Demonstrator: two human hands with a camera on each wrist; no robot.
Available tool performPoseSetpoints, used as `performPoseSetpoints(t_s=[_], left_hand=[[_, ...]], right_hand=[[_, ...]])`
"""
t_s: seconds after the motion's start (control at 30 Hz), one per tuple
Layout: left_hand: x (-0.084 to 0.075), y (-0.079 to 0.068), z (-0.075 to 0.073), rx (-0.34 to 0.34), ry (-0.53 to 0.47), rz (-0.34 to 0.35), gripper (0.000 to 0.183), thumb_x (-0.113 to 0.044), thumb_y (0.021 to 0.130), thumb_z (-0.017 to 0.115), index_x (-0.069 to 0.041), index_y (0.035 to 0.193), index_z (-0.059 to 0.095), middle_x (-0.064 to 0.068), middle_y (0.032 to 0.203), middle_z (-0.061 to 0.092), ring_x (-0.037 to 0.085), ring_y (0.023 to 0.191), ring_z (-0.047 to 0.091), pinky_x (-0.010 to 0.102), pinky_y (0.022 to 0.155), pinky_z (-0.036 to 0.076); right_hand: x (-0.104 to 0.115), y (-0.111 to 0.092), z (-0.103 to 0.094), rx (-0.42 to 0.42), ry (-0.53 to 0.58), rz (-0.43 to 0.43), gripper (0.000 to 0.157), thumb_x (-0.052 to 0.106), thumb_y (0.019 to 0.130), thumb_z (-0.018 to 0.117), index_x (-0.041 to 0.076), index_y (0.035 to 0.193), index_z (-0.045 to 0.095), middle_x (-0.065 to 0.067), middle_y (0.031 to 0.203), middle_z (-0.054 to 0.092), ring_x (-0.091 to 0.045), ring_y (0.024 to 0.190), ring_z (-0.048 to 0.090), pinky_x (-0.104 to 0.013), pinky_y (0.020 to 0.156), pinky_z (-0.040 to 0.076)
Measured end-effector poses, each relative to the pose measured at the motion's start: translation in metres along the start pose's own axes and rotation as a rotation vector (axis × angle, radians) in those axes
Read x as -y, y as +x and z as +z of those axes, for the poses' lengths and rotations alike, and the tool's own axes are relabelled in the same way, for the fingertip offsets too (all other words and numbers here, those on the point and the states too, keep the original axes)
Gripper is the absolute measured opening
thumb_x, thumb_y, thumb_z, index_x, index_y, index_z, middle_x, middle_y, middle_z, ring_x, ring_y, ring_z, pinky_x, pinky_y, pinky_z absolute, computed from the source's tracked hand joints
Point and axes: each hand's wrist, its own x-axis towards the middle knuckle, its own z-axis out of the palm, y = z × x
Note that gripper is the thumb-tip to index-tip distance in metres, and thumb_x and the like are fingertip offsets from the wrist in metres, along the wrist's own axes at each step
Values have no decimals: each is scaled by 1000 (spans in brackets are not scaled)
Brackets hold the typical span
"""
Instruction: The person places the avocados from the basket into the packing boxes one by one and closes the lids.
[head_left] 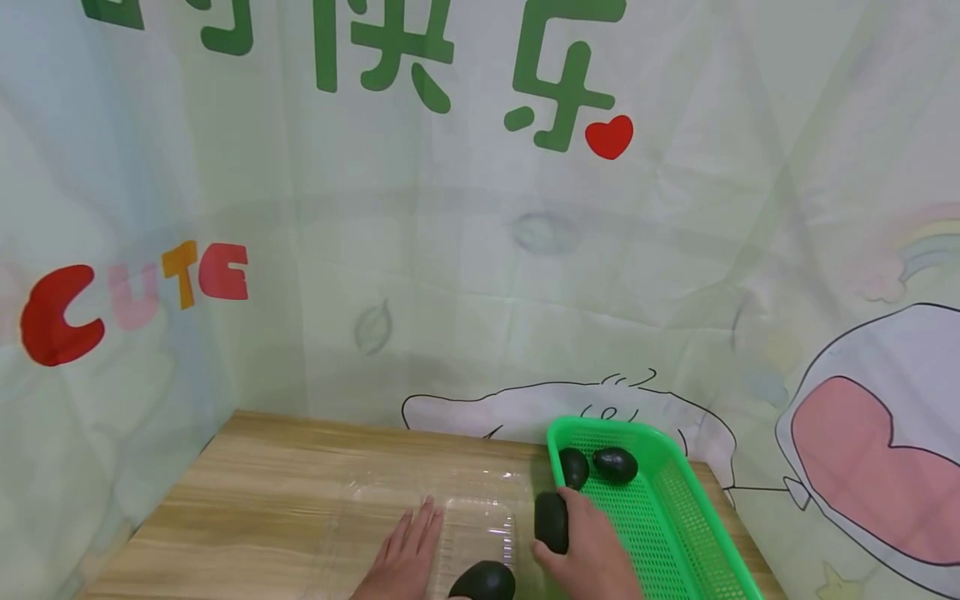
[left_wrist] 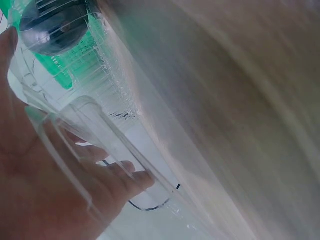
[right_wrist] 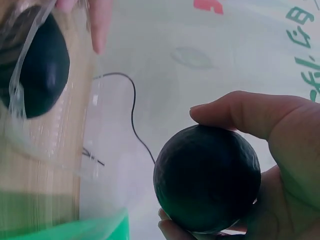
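Note:
Held in my right hand (head_left: pixel 596 554) is a dark avocado (head_left: pixel 551 522), above the left rim of a green basket (head_left: pixel 645 521). The right wrist view shows the thumb on one side of this avocado (right_wrist: pixel 206 177) and fingers on the other. My left hand (head_left: pixel 405 554) rests with extended fingers on a clear plastic container (head_left: pixel 476 529); the left wrist view shows its fingers (left_wrist: pixel 127 182) against the clear edge. Another avocado (head_left: pixel 486 581) lies in the container near the bottom of the head view, partly cut off.
Two more avocados, one at the left wall (head_left: pixel 574 468) and one beside it (head_left: pixel 615 464), lie in the basket's far end. Beneath everything is a wood-grain table (head_left: pixel 247 500). A printed cloth backdrop (head_left: pixel 450 250) hangs behind the table and at its sides.

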Motion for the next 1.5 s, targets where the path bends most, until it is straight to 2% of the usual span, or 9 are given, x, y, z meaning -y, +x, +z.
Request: performPoseSetpoints(t_s=[0.13, 0.37, 0.6, 0.7, 0.9, 1.23, 1.5], left_hand=[[1, 0, -1, 16, -11, -3, 129, -94, 61, 43, -5, 152, 18, 17, 160, 9, 48, 141, 18, 67, 108, 23], [4, 1, 1, 0, -17, 3, 130, -94, 60, 45, -5, 152, 19, 16, 160, 12, 47, 141, 17, 65, 108, 23], [8, 1, 5, -53, -3, 17, 136, -94, 53, 51, -5, 151, 21, 16, 160, 14, 46, 141, 19, 64, 108, 24], [8, 2, 5, -37, -9, 5, 136, -94, 52, 52, -5, 151, 21, 15, 160, 15, 46, 141, 19, 64, 108, 24], [4, 5, 1, 55, -21, -50, 136, -94, 51, 53, -8, 152, 20, 14, 160, 13, 44, 142, 18, 67, 108, 21], [3, 4, -1, 56, -20, -43, 135, -93, 54, 52, -8, 152, 19, 14, 160, 12, 45, 141, 18, 68, 106, 23], [7, 4, -1, 43, -23, -8, 130, -90, 58, 54, -7, 152, 19, 15, 160, 13, 45, 141, 18, 66, 107, 23]], right_hand=[[8, 1, 5, 36, 38, -24, 78, 39, 70, 81, 5, 132, 49, -15, 118, 60, -27, 95, 56, -46, 75, 52], [16, -2, 18, 57, 67, -165, 75, 40, 72, 79, 0, 128, 49, -16, 116, 60, -27, 95, 57, -46, 77, 52], [23, -3, 32, 38, 66, -185, 76, 40, 70, 79, 2, 128, 49, -15, 112, 60, -25, 90, 56, -42, 71, 51], [26, -3, 37, 26, 62, -199, 75, 41, 70, 78, 3, 128, 50, -14, 111, 60, -25, 90, 55, -42, 69, 51], [30, -1, 49, 40, 86, -208, 73, 39, 70, 79, 4, 127, 50, -14, 111, 60, -27, 91, 55, -43, 70, 51], [33, 8, 72, 41, 106, -205, 69, 37, 70, 78, 9, 128, 52, -8, 103, 47, -19, 79, 49, -37, 62, 47], [35, 12, 87, -45, 34, -255, 65, 38, 68, 79, 13, 124, 56, -5, 105, 54, -21, 85, 52, -36, 63, 48]])
